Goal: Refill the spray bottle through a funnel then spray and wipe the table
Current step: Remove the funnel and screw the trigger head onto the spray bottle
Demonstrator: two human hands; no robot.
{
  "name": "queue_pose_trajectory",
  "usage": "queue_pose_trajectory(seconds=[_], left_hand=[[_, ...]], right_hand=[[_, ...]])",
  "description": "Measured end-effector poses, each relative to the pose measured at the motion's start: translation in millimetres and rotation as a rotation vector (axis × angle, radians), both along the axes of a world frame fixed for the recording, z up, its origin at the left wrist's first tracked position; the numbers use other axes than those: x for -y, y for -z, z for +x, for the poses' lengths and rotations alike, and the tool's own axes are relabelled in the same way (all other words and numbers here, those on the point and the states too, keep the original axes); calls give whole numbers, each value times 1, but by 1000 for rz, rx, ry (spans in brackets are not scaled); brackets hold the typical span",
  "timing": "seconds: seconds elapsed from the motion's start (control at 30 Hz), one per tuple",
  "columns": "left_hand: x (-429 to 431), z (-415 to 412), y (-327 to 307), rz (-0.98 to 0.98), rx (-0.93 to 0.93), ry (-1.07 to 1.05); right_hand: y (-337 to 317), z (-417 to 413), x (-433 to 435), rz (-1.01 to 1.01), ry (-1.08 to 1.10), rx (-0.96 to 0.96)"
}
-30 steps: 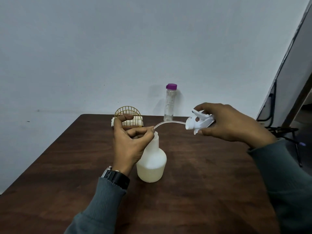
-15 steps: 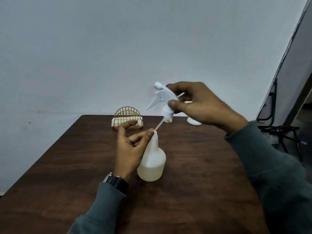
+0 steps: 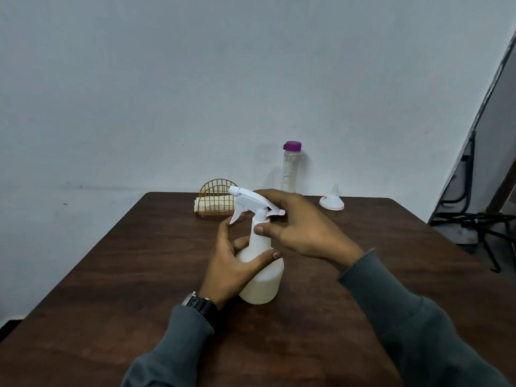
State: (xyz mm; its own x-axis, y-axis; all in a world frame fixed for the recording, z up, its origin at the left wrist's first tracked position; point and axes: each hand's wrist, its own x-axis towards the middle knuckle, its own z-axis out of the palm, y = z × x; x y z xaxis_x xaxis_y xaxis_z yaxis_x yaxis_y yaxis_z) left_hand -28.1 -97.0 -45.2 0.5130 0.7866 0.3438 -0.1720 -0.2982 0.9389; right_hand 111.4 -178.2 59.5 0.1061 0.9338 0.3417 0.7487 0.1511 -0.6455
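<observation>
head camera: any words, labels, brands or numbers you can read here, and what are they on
No text here can be read.
Watch: marks on the face, too small to read.
Funnel: small reddish sticker at the rim, too blurred to read.
Clear bottle: faint marks on the side, unreadable.
Spray bottle: no label visible.

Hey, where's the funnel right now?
In the head view, the funnel sits mouth-down on the table near its far edge, right of centre, just right of the clear bottle with the purple cap.
</observation>
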Motion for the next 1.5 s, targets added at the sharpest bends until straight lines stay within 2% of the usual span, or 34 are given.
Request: queue_pose_trajectory(seconds=[0.13, 0.33, 0.4, 0.73, 0.83, 0.93, 1.03, 1.2, 1.37, 1.5], left_hand=[[-7, -1, 10, 20, -102, 1], [-11, -2, 18, 143, -163, 3], [-9, -3, 17, 148, -165, -1], [-10, -3, 15, 220, -200, -50], [-11, -2, 16, 220, -198, -46], [-9, -1, 15, 221, -191, -62], [-7, -1, 13, 212, -197, -54], [-6, -1, 14, 209, -189, -54], [-8, 0, 15, 196, -176, -33], [-9, 0, 16, 194, -180, -37]], right_hand=[[24, -5, -3, 167, 104, -217], [47, -12, -4, 335, 199, -307], [52, -14, -6, 343, 152, -349], [53, -13, -7, 204, 58, -240], [54, -16, -9, 261, 98, -260], [60, -21, -13, 369, 155, -368], [64, -24, -18, 468, 219, -296], [61, -20, -13, 341, 239, -330], [59, -15, -8, 314, 67, -461], [61, -14, -12, 304, 154, -491]])
